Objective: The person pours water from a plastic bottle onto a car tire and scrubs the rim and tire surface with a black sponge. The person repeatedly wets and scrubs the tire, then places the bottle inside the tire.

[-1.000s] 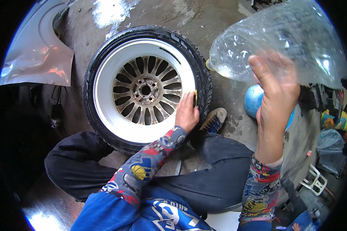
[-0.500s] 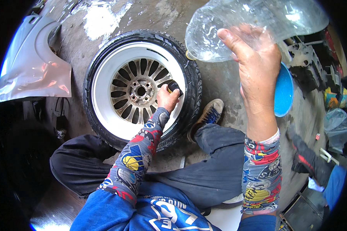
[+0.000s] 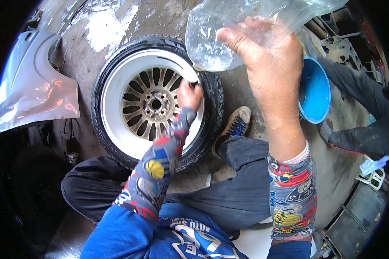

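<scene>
– Clear plastic is gripped by the right hand [image 3: 275, 67]?
– Yes, 1 large bottle [image 3: 222, 17]. It is clamped between thumb and fingers, and the fingers are seen through its wall.
– Where is it held, and which way is it pointed?
– It is held over the far right edge of the wheel [image 3: 149, 103]. Its long axis is slanted: the yellowish mouth [image 3: 197, 68] is aimed toward the wheel, and the body is stretched away from it, farther off and to the right, until it is cut by the top of the view. Whether the tyre [image 3: 212, 116] is touched by the mouth cannot be told.
– How is the wheel set?
– It is laid on the floor, its open side faced upward. The spokes are stained brown.
– And the left hand [image 3: 189, 96]?
– It is placed within the wheel, right of the hub. Its fingers are curled inward; whether anything is clamped by them cannot be told.
– What is found around the wheel?
– Just right of it, 1 shoe [image 3: 237, 123] is seen; farther right, a blue tub [image 3: 315, 90]. To its left, a silver car fender [image 3: 47, 93] is seen.
</scene>
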`<state>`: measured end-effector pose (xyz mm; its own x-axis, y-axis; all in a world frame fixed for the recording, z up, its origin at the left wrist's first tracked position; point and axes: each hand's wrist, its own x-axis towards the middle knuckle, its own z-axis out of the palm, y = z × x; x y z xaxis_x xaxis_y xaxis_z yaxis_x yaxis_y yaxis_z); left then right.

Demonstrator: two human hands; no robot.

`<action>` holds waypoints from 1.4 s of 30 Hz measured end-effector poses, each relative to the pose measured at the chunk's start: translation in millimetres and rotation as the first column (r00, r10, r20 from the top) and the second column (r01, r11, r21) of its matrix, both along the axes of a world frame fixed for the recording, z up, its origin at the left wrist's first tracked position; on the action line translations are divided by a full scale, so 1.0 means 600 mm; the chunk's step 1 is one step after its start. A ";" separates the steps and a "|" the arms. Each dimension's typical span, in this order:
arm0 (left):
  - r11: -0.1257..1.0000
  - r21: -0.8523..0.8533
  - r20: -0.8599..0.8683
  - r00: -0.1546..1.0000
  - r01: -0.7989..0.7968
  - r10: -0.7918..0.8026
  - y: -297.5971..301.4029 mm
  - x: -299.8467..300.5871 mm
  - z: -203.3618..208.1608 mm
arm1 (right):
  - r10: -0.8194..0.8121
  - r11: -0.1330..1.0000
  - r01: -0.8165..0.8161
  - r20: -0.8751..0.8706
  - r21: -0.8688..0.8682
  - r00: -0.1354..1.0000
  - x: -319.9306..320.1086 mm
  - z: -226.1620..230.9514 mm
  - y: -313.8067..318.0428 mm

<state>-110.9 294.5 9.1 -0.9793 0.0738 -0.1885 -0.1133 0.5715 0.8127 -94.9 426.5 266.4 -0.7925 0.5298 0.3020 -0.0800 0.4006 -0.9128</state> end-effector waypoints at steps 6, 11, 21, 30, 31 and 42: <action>0.978 -0.175 0.056 0.992 0.117 -0.109 -0.003 -0.001 -0.018 | 0.048 0.998 -0.044 0.069 -0.052 0.996 -0.019 0.025 -0.008; 0.999 -0.040 -0.074 0.997 -0.006 0.003 0.011 -0.025 -0.022 | -0.029 0.995 0.021 0.085 0.097 0.996 -0.029 0.013 -0.009; 0.981 0.028 -0.097 0.976 -0.191 0.193 0.023 -0.111 -0.069 | 0.077 0.992 -0.080 0.037 0.097 0.996 -0.021 -0.002 0.014; 0.990 -0.116 0.037 0.996 0.079 -0.075 -0.016 0.027 -0.054 | 0.025 0.999 -0.024 -0.037 0.035 0.999 -0.031 -0.004 0.011; 0.990 -0.123 -0.087 0.992 0.075 -0.086 -0.015 -0.003 -0.059 | 0.043 0.999 -0.044 -0.050 -0.015 0.998 -0.031 -0.004 0.010; 0.991 -0.004 -0.090 0.987 -0.132 0.131 0.012 -0.085 -0.046 | 0.042 0.995 -0.048 -0.067 -0.085 0.997 -0.020 0.020 -0.001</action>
<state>-161.8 302.0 -18.6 -0.9933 -0.0582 -0.0999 -0.1153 0.5647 0.8172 -106.9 425.8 278.3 -0.7963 0.5202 0.3086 -0.1569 0.3151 -0.9360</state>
